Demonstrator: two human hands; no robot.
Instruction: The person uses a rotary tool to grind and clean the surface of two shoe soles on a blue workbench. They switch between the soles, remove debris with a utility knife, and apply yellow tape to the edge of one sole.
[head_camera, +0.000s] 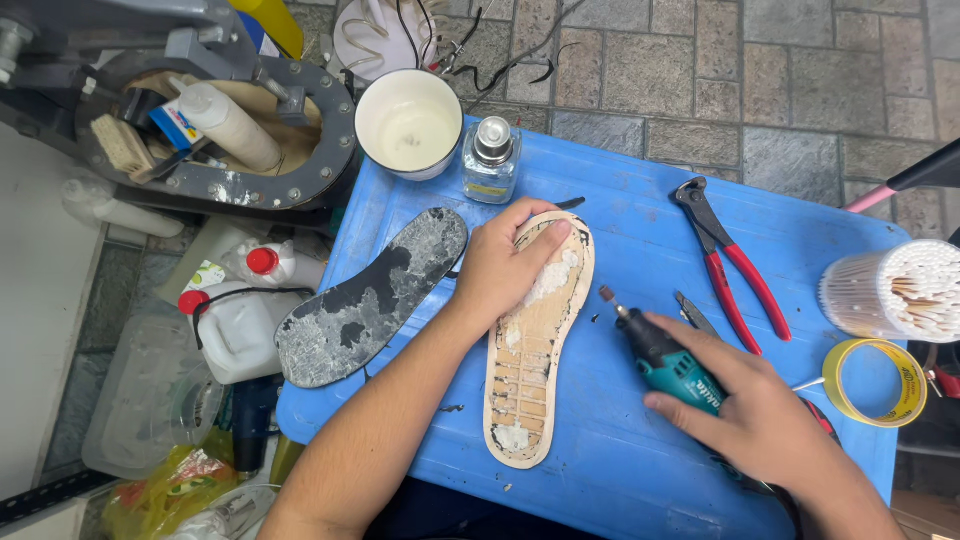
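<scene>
Pressed flat on the blue table (620, 470) under the left hand (497, 272): 1 tan shoe sole (527, 370), lying lengthwise near the middle, toe end away from the body; palm and fingers spread over the toe, holding it down rather than clenched around it. Showed a gridded, ribbed inner face, patches of whitish residue at toe and heel, a paler rim all round. Gripped in the right hand (755, 420), fingers wrapped round the body: a teal rotary tool (668, 362), its small tip just right of the sole, possibly not touching. Lay just left of the sole: 1 dark insole (370, 300), mottled grey. Farther right: red-handled pincers (730, 262), a yellow tape roll (880, 380).
</scene>
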